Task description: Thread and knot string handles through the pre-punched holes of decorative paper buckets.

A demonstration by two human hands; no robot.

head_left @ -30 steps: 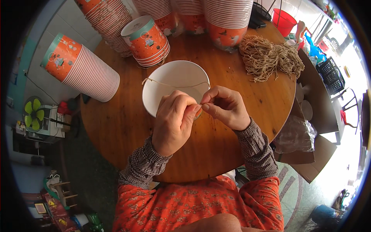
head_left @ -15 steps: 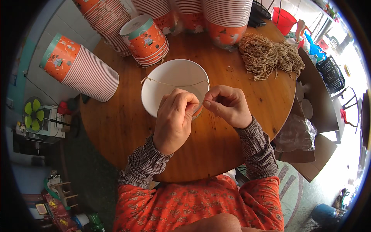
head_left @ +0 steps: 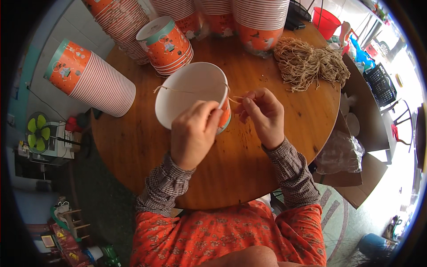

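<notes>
A round wooden worktop [head_left: 249, 160] carries stacks of orange paper tubs [head_left: 95, 78] along its far edge and a heap of tan twine [head_left: 309, 62] at the right. The left hand [head_left: 193, 133] grips the near rim of a white-lined paper tub [head_left: 191, 98], tilted over the middle. The right hand [head_left: 262, 113] pinches a twine strand [head_left: 187, 91] strung across its mouth. Cardboard boxes [head_left: 360, 133] stand beside the worktop, and a green fan [head_left: 38, 131] at left.

white paper bowl with orange outside [head_left: 191, 95]: now tilted, orange wall showing | right hand [head_left: 262, 116]: drawn apart from left hand [head_left: 193, 138]
</notes>
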